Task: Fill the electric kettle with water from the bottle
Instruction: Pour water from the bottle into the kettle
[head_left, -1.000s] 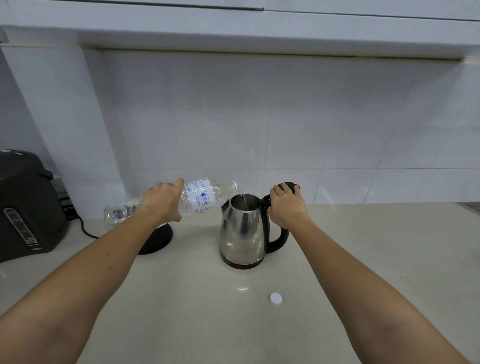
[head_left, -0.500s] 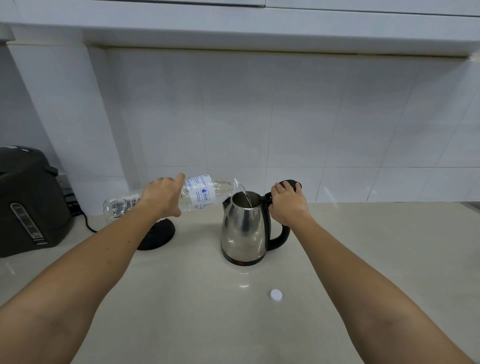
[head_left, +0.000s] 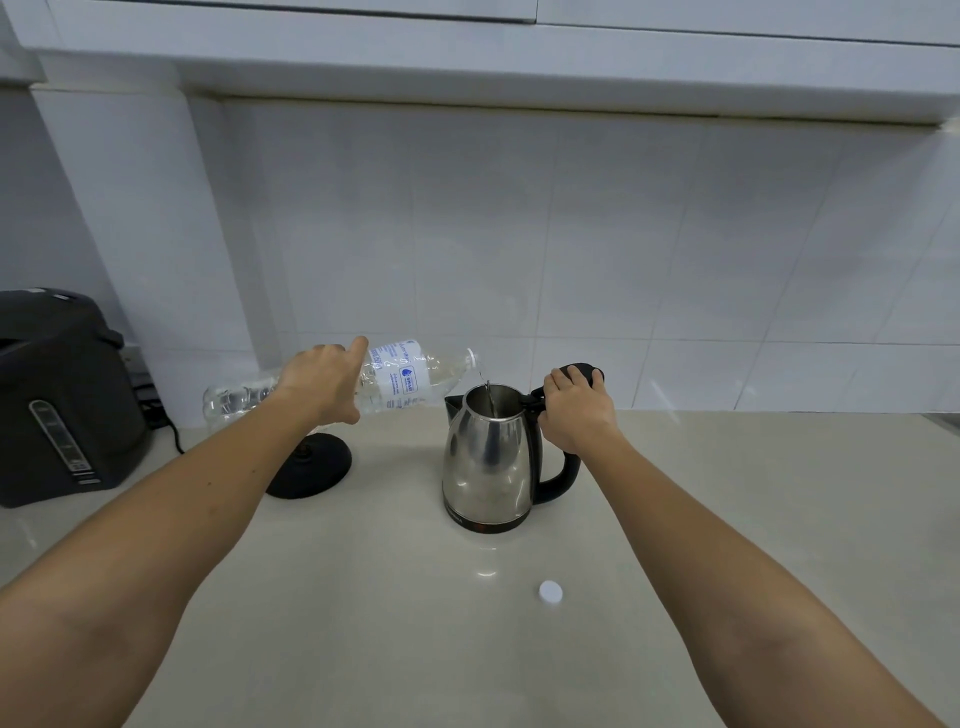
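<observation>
Bottle (head_left: 400, 378) in left hand (head_left: 324, 382), mouth above open kettle (head_left: 488, 457).

Both bare arms reach out far from the near edge. The left hand (head_left: 324, 382) is curled tight around something it holds, thumb pointing up to the right. The right hand (head_left: 576, 410) is bent down, fingers (head_left: 569, 375) wrapped over a grip.
</observation>
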